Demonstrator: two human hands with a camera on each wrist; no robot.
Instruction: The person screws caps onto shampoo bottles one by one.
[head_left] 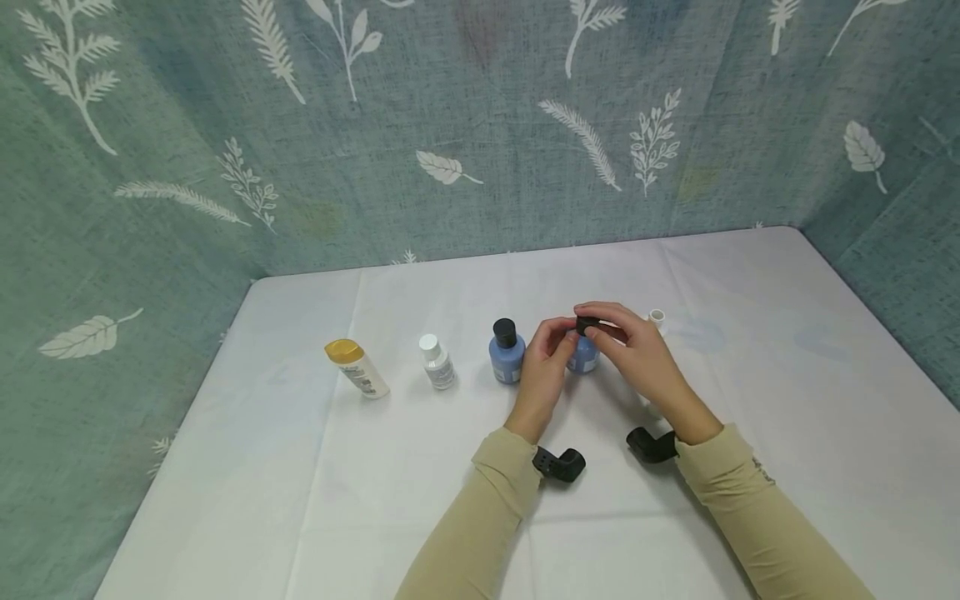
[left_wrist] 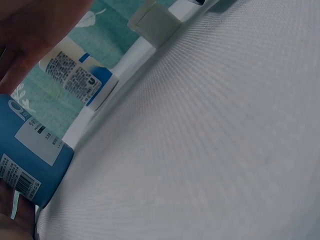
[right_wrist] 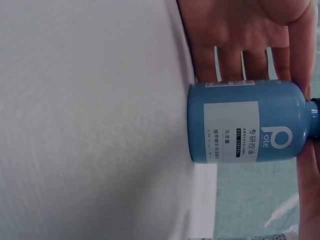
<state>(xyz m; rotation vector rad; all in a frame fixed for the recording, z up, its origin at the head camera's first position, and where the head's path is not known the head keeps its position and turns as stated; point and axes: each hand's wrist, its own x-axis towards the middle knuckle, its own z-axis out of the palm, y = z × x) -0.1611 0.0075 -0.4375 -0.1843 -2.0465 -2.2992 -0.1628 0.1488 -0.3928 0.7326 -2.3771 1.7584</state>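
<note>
A blue shampoo bottle (head_left: 583, 358) with a black cap (head_left: 587, 323) stands upright on the white-covered table between both hands. My left hand (head_left: 542, 367) holds it from the left; in the right wrist view its fingers (right_wrist: 230, 62) pass behind the bottle and its thumb lies along the shoulder. From the right, my right hand (head_left: 637, 354) pinches the black cap between thumb and fingers. The bottle's white label (right_wrist: 231, 132) faces the right wrist camera. Just left of my left hand stands a second blue bottle (head_left: 507, 358) with a black cap.
Farther left stand a small white bottle (head_left: 438, 364) and a white bottle with a golden cap (head_left: 357, 367). Partly hidden behind my right hand is a white-topped container (head_left: 657, 317). A patterned green curtain (head_left: 480, 125) hangs behind the table.
</note>
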